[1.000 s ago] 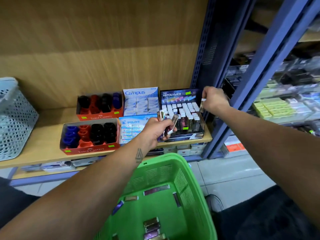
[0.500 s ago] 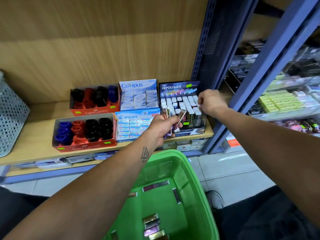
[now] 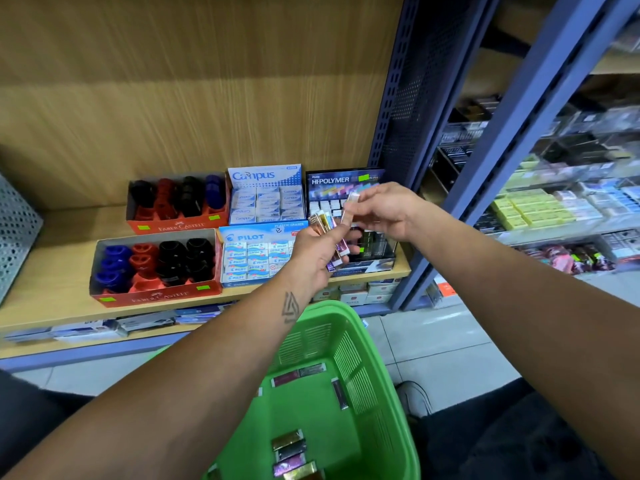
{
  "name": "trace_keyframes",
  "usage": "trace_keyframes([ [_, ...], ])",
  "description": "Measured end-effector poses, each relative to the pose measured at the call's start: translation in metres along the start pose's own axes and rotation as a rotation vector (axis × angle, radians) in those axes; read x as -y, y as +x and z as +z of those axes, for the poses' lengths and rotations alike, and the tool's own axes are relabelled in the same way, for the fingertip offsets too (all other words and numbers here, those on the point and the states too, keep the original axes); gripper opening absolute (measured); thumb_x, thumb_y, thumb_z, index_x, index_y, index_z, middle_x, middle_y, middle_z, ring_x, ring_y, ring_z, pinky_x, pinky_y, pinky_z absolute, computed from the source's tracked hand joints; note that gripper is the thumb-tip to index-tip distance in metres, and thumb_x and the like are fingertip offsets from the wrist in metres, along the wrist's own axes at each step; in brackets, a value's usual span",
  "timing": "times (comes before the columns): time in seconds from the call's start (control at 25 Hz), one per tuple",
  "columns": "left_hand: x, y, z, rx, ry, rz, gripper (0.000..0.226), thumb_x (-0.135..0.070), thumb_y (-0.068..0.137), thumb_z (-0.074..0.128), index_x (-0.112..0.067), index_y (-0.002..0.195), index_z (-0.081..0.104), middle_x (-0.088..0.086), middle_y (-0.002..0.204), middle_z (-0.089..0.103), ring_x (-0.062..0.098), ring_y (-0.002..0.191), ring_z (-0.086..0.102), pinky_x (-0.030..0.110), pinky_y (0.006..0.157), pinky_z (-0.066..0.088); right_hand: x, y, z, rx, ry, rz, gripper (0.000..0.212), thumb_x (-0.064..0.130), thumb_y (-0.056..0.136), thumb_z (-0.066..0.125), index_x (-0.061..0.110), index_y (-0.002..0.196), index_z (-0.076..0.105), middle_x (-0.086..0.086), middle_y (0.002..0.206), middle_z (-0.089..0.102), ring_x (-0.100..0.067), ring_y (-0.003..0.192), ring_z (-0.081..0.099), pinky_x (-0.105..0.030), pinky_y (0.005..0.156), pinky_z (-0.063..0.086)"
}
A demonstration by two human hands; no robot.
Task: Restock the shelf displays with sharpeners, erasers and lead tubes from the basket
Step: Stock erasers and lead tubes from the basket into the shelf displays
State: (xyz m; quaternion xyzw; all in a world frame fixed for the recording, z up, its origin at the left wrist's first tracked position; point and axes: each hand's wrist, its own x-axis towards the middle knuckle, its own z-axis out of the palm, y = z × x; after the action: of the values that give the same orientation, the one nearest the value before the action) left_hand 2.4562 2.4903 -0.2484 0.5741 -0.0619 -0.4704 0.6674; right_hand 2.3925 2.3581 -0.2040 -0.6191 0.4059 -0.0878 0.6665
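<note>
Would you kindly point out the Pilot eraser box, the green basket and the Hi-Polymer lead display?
Pilot eraser box (image 3: 254, 234): head view, blue header flap.
green basket (image 3: 375, 372): head view, right slatted wall.
Hi-Polymer lead display (image 3: 330, 181): head view, printed back card.

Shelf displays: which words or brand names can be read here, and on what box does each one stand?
"FABER-CASTELL": front red sharpener box, back one
"Campus": eraser box
"PILOT", "PLASTIC ERASER": blue eraser box
"HI-POLYMER": lead tube display
Green price stickers: unreadable.

A grey perforated bin (image 3: 15, 233) stands at the shelf's left end; a shoe (image 3: 414, 398) rests on the tiled floor (image 3: 446, 344).
</note>
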Motion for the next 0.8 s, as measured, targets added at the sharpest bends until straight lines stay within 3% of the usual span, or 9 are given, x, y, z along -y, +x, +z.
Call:
trace_keyframes([
  [0.08,-0.002,-0.004,0.0,0.039,-0.074,-0.087,0.024,-0.017,0.098,0.06,0.001,0.114,0.057,0.023,0.094,0.074,0.026,0.064,0.07,0.025,0.044,0.051,0.005,0.011,-0.011,-0.102,0.015,-0.038,0.01,0.004,0.096,0.061,0.006,0.105,0.057,-0.018,0.094,0.072,-0.028,0.082,0.073,-0.037,0.069,0.062],
  [0.12,-0.002,-0.005,-0.003,0.055,-0.108,-0.133,0.024,-0.015,0.099,0.057,0.002,0.116,0.056,0.026,0.096,0.073,0.029,0.067,0.072,0.026,0.047,0.055,0.008,0.015,-0.018,-0.159,-0.174,-0.071,0.01,0.007,0.099,0.058,0.003,0.108,0.057,-0.019,0.095,0.07,-0.029,0.08,0.073,-0.038,0.069,0.063],
  [0.24,-0.004,-0.005,-0.01,0.106,-0.138,-0.204,0.021,-0.01,0.099,0.053,0.002,0.117,0.052,0.027,0.098,0.072,0.033,0.076,0.072,0.028,0.059,0.057,0.017,0.03,-0.042,-0.249,-1.098,-0.134,0.02,0.019,0.1,0.058,0.001,0.093,0.063,-0.013,0.083,0.063,-0.026,0.072,0.062,-0.035,0.062,0.054],
  [0.32,-0.004,-0.005,-0.012,0.109,-0.094,-0.194,0.023,-0.008,0.099,0.056,0.004,0.117,0.053,0.025,0.092,0.073,0.03,0.071,0.071,0.027,0.054,0.054,0.018,0.035,-0.049,-0.235,-1.334,-0.15,0.022,0.017,0.095,0.066,0.004,0.079,0.059,-0.011,0.079,0.06,-0.028,0.073,0.059,-0.035,0.064,0.05],
  [0.48,-0.002,-0.006,-0.011,0.091,-0.061,-0.17,0.02,-0.008,0.096,0.061,0.006,0.11,0.055,0.022,0.081,0.073,0.026,0.063,0.071,0.022,0.041,0.049,0.006,0.045,-0.054,-0.264,-1.409,-0.188,0.01,-0.003,0.086,0.066,0.006,0.086,0.069,-0.014,0.092,0.068,-0.031,0.083,0.066,-0.041,0.077,0.059],
  [0.72,0.003,-0.003,-0.02,0.043,-0.108,-0.156,0.031,-0.008,0.09,0.069,0.007,0.115,0.059,0.026,0.084,0.073,0.03,0.066,0.072,0.025,0.045,0.054,-0.007,0.05,-0.047,-0.351,-1.478,-0.303,0.022,-0.009,0.085,0.056,0.004,0.095,0.07,-0.017,0.095,0.067,-0.036,0.083,0.064,-0.038,0.075,0.058],
  [0.8,0.004,-0.001,-0.025,0.034,-0.112,-0.171,0.031,-0.007,0.091,0.068,0.008,0.116,0.059,0.028,0.089,0.073,0.032,0.07,0.073,0.026,0.049,0.057,-0.009,0.048,-0.044,-0.319,-1.511,-0.32,0.024,-0.011,0.083,0.052,0.002,0.097,0.067,-0.02,0.096,0.065,-0.038,0.085,0.063,-0.033,0.07,0.05],
])
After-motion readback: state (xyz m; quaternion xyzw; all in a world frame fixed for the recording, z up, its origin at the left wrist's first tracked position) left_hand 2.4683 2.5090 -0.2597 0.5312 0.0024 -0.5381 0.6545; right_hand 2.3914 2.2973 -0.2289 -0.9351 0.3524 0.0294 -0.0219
